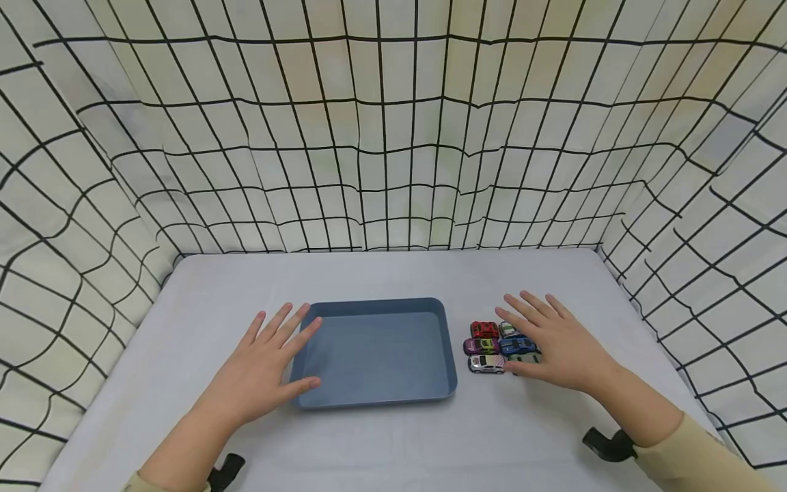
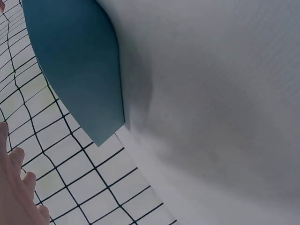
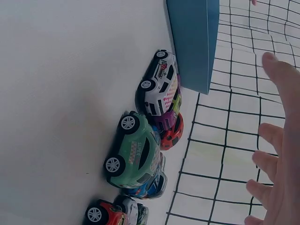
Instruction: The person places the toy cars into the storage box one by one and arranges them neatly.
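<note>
Left grip: released, fingers spread, raised at the left edge of the tray. Right grip: released, fingers spread, raised over the cars. Cars: grouped on the tabletop — on their wheels, just right of the tray. Tray: blue — flat on the tabletop. A gridded backdrop stands behind.

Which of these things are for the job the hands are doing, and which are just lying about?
Likely part of the job:
Blue tray, by the left hand
Toy cars, grouped near the right hand

Probably just surroundings:
White table covering
Black-lined walls
Black wrist attachments
</note>
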Demonstrator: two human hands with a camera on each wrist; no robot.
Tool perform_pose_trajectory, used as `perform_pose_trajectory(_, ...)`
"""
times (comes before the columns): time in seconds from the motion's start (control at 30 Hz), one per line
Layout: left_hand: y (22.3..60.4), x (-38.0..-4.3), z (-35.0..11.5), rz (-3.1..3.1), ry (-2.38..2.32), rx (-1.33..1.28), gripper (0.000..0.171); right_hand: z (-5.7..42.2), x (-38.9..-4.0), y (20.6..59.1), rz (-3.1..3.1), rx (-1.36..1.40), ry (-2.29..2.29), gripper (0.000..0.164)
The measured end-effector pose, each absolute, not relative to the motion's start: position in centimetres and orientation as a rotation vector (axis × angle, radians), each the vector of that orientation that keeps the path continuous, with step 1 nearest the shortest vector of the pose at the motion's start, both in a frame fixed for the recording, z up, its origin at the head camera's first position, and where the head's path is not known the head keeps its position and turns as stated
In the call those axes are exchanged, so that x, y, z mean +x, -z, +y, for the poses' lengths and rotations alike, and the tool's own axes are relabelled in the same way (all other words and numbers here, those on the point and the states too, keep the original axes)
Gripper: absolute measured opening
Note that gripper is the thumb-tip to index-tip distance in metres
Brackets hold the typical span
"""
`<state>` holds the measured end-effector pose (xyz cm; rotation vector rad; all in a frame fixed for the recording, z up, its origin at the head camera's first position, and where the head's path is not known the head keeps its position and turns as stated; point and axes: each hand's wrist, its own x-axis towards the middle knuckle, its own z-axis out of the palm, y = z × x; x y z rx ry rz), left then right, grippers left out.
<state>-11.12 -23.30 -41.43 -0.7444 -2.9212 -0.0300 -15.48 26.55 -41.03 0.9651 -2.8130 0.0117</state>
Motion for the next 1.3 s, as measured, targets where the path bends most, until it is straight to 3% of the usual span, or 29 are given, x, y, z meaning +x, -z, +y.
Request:
perform_pose_trajectory(0.73, 42.6, -9.8, -24.4, -3.017, 0.155, -0.68, 0.09, 25.7, -18.8, 41.1, -2.965, 1.072, -0.223, 0.059)
perform_pose_trajectory(1.3, 43.7, -9.1, -25.4, -3.086, 0.189, -0.682, 0.092, 25.0, -22.5, 41.6, -3.161, 1.078, -0.299, 0.051)
